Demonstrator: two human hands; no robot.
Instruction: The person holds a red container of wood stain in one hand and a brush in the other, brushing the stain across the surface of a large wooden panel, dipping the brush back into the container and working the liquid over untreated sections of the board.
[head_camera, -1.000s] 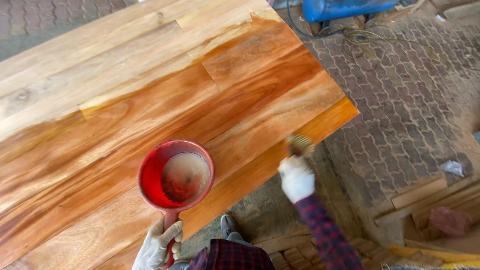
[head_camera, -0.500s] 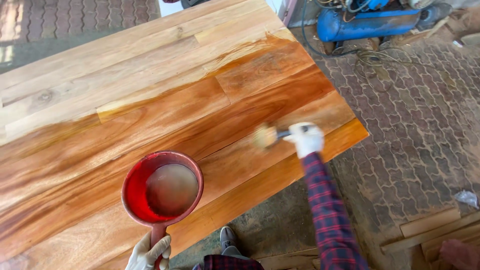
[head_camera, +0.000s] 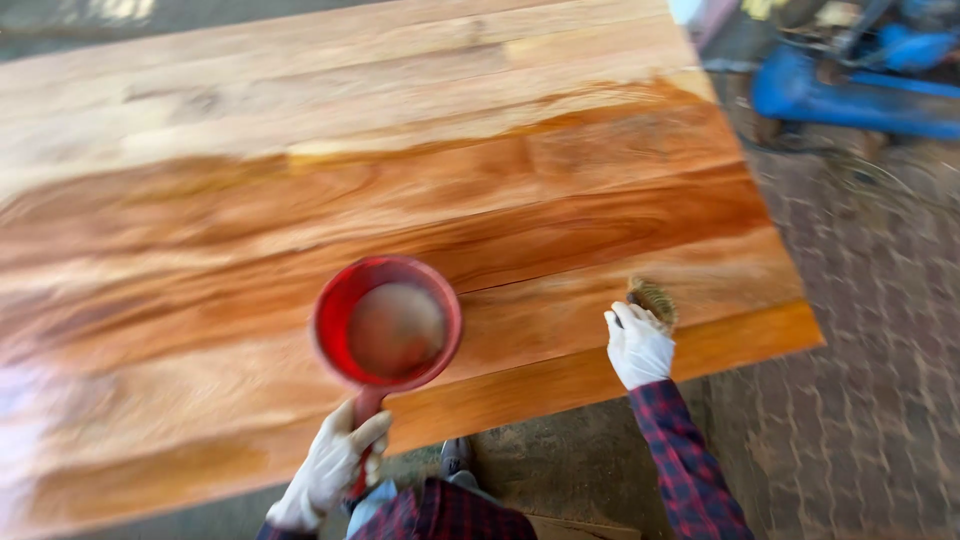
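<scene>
The left hand (head_camera: 330, 465), in a white glove, has its fingers wrapped around the handle of a round red plastic dipper (head_camera: 387, 322) holding murky brownish liquid, held over the near edge of the large glossy orange-brown wooden tabletop (head_camera: 400, 180). The right hand (head_camera: 637, 345), also white-gloved with a plaid sleeve, is closed around a bristly tan brush (head_camera: 653, 300) pressed on the tabletop close to its near right corner. Blue machinery (head_camera: 850, 85) stands on the paved ground beyond the far right corner.

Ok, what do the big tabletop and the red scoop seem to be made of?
The tabletop looks like solid wood planks: visible grain and seams, glossy and darker orange where coated, pale and matt on the far part. The red scoop looks like moulded plastic, smooth with an even colour, though blur leaves it open. It holds a murky brownish liquid.
</scene>
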